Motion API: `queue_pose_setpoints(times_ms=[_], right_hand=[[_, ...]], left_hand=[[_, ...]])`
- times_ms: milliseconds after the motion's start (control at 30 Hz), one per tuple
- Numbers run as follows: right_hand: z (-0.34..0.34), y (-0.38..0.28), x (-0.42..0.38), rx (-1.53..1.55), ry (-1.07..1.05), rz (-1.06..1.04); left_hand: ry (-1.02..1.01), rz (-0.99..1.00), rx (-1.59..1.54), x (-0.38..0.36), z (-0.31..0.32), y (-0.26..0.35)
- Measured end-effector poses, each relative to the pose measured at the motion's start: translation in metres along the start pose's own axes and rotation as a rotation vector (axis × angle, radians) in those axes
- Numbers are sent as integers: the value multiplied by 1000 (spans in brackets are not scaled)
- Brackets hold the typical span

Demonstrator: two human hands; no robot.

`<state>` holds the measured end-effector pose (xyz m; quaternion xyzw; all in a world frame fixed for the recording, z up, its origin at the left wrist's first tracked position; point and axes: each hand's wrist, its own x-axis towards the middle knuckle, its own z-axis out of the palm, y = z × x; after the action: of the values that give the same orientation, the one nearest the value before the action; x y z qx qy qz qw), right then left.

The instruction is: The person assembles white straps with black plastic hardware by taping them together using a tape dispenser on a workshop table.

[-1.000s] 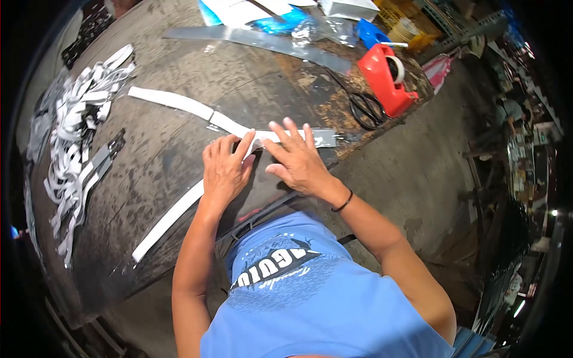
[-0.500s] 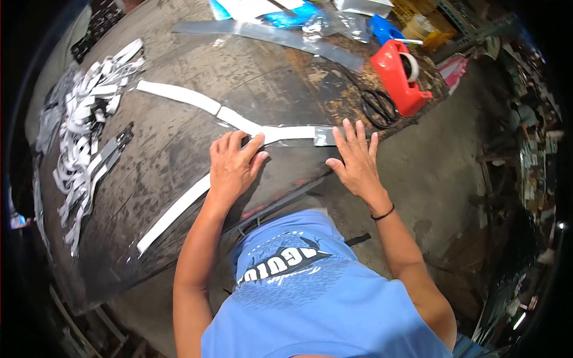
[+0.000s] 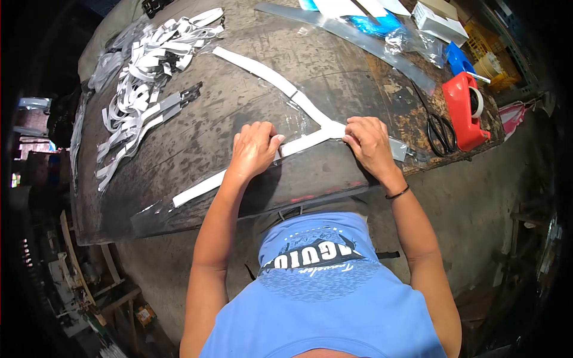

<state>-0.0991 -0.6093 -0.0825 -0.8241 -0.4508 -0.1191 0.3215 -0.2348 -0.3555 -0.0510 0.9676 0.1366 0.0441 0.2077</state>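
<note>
A long white strip [image 3: 301,143] lies bent in a V on the dark worn table [image 3: 197,143], under a clear plastic film [image 3: 298,104]. My left hand [image 3: 253,149] presses on the strip's near arm with curled fingers. My right hand [image 3: 369,143] has its fingers bent down on the strip at the bend, pinching or pressing its end. A second white strip arm [image 3: 256,68] runs away to the far left. Whether either hand grips the strip or only presses it is hard to tell.
A pile of white and grey strips [image 3: 140,65] lies at the far left. Black scissors [image 3: 441,132] and a red tape dispenser [image 3: 464,110] sit at the right edge. A long clear plastic strip [image 3: 358,42], blue bags and a white box [image 3: 440,21] lie at the back.
The view has shifted left and down. My right hand moved from lying flat by the strip's right end to curling onto the bend of the strip. My left hand stays on it.
</note>
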Motion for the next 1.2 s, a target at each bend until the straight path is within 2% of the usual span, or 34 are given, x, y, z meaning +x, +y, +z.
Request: queue_pose_setpoints(times_ms=[33, 133, 667, 1200], right_hand=[[1, -1, 0, 9, -1, -4], [2, -1, 0, 3, -1, 15], [2, -2, 0, 52, 23, 37], [0, -3, 0, 80, 33, 29]], left_hand=[[-92, -26, -32, 2, -1, 0], [-149, -29, -63, 7, 2, 1], [-204, 30, -64, 36, 17, 37], [-170, 110, -27, 50, 29, 49]])
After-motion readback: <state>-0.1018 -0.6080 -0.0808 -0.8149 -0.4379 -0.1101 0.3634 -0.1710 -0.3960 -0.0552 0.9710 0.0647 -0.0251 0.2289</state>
